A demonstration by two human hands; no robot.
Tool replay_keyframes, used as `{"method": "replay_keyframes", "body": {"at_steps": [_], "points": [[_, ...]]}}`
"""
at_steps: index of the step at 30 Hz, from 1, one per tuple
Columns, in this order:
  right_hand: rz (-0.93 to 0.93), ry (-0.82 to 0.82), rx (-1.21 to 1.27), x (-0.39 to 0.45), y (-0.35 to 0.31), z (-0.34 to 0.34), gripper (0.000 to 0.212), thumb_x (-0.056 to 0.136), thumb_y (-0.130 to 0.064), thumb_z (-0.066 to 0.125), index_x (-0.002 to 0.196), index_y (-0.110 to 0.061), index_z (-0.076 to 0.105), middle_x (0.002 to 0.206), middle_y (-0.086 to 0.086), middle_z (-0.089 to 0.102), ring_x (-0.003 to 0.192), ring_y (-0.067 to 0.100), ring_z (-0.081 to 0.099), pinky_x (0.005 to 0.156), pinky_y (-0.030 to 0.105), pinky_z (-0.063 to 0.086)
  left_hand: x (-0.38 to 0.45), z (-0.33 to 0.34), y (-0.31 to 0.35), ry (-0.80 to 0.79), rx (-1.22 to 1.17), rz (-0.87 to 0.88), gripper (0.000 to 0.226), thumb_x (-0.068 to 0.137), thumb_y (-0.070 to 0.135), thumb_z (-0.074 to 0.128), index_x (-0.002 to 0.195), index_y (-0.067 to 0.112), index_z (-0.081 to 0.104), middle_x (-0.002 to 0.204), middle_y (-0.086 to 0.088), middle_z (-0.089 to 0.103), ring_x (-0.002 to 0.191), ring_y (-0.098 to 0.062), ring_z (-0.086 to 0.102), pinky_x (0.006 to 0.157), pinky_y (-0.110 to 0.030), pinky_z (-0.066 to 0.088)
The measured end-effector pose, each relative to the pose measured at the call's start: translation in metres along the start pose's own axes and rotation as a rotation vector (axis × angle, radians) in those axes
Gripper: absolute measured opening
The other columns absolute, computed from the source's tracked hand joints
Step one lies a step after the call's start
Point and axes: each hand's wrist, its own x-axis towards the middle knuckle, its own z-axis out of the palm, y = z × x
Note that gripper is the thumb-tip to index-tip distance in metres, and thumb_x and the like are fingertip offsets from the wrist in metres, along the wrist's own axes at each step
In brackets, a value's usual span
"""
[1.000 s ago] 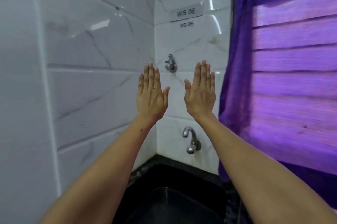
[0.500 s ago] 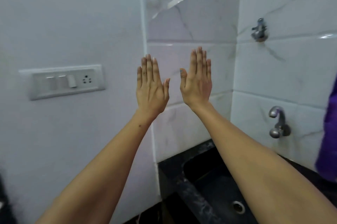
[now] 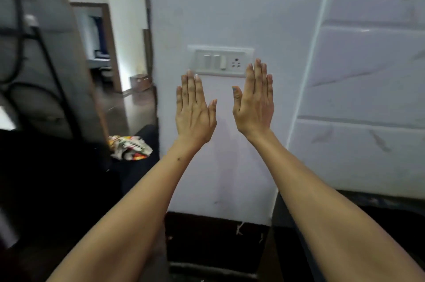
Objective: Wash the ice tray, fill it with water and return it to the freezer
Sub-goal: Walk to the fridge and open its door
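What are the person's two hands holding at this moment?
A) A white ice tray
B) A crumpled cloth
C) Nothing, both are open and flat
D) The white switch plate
C: the left hand and the right hand are raised with fingers straight, apart from each other, in front of the white wall switch plate, gripping nothing.

Our view has turned to the left: the sink and the taps are gone from sight, the switch plate (image 3: 220, 61) now stands behind our raised hands, and a doorway (image 3: 101, 47) and a crumpled cloth (image 3: 130, 147) have appeared on the left.
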Motion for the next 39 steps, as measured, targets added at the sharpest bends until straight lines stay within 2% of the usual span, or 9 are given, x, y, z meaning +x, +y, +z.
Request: {"method": "replay_keyframes", "body": {"at_steps": [8,11,15,20,28,32,37,39], "points": [[-0.081,-0.102,0.326,-0.051,-0.121,0.026,0.057,0.101,-0.036,0.030,0.143,0.003,0.037,0.151,0.020,0.033,0.142,0.031,0.027,0.118,0.038,0.013,-0.079,-0.080,-0.095,-0.030,0.284,-0.197,0.067,0.098,0.040,0.024,0.149,-0.003,0.014,0.158,-0.021,0.010,0.148,-0.031,0.006,0.119,-0.035,-0.007],[-0.100,-0.153,0.415,-0.067,-0.173,0.029,0.059,0.102,-0.038,0.024,0.142,0.003,0.038,0.150,0.019,0.034,0.142,0.031,0.029,0.118,0.039,0.015,-0.107,-0.118,-0.130,-0.042,0.381,-0.293,0.069,0.097,0.042,0.021,0.149,-0.002,0.012,0.159,-0.020,0.008,0.148,-0.030,0.003,0.119,-0.035,-0.007],[-0.130,-0.219,0.495,-0.085,-0.235,0.033,0.059,0.101,-0.038,0.026,0.141,0.002,0.040,0.149,0.020,0.036,0.141,0.031,0.031,0.118,0.036,0.010,-0.140,-0.166,-0.172,-0.047,0.501,-0.397,0.070,0.097,0.044,0.017,0.149,-0.002,0.011,0.159,-0.020,0.006,0.148,-0.028,0.000,0.118,-0.032,-0.013],[-0.177,-0.306,0.647,-0.112,-0.329,0.023,0.057,0.101,-0.037,0.030,0.143,0.001,0.038,0.151,0.018,0.034,0.143,0.028,0.027,0.119,0.038,0.014,-0.183,-0.242,-0.224,-0.012,0.682,-0.519,0.071,0.097,0.044,0.015,0.149,-0.004,0.011,0.159,-0.020,0.006,0.147,-0.027,-0.002,0.117,-0.031,-0.015],[-0.238,-0.411,0.879,-0.159,-0.478,-0.011,0.060,0.101,-0.040,0.025,0.142,0.001,0.038,0.151,0.018,0.035,0.143,0.028,0.028,0.119,0.040,0.017,-0.257,-0.351,-0.296,0.009,0.832,-0.710,0.073,0.095,0.048,0.008,0.150,0.000,0.004,0.159,-0.017,-0.004,0.147,-0.024,-0.011,0.120,-0.036,-0.010],[-0.278,-0.449,0.956,-0.180,-0.543,-0.031,0.062,0.101,-0.042,0.020,0.141,0.001,0.041,0.149,0.018,0.038,0.142,0.029,0.030,0.118,0.041,0.019,-0.286,-0.398,-0.328,0.023,0.888,-0.794,0.076,0.093,0.051,0.003,0.150,0.001,0.001,0.159,-0.016,-0.008,0.145,-0.022,-0.016,0.119,-0.036,-0.012],[-0.286,-0.531,1.040,-0.206,-0.607,-0.050,0.063,0.100,-0.043,0.019,0.142,0.000,0.039,0.150,0.017,0.036,0.143,0.028,0.026,0.119,0.040,0.015,-0.316,-0.444,-0.357,0.038,0.927,-0.875,0.078,0.092,0.051,0.004,0.150,0.000,0.005,0.160,-0.017,-0.004,0.147,-0.024,-0.013,0.118,-0.036,-0.012],[-0.268,-0.576,1.080,-0.217,-0.628,-0.058,0.063,0.100,-0.044,0.020,0.143,-0.002,0.037,0.152,0.015,0.033,0.145,0.026,0.023,0.120,0.037,0.011,-0.325,-0.460,-0.365,0.035,0.932,-0.921,0.073,0.097,0.049,0.012,0.150,0.000,0.008,0.159,-0.018,-0.002,0.147,-0.026,-0.011,0.117,-0.036,-0.012]]}}
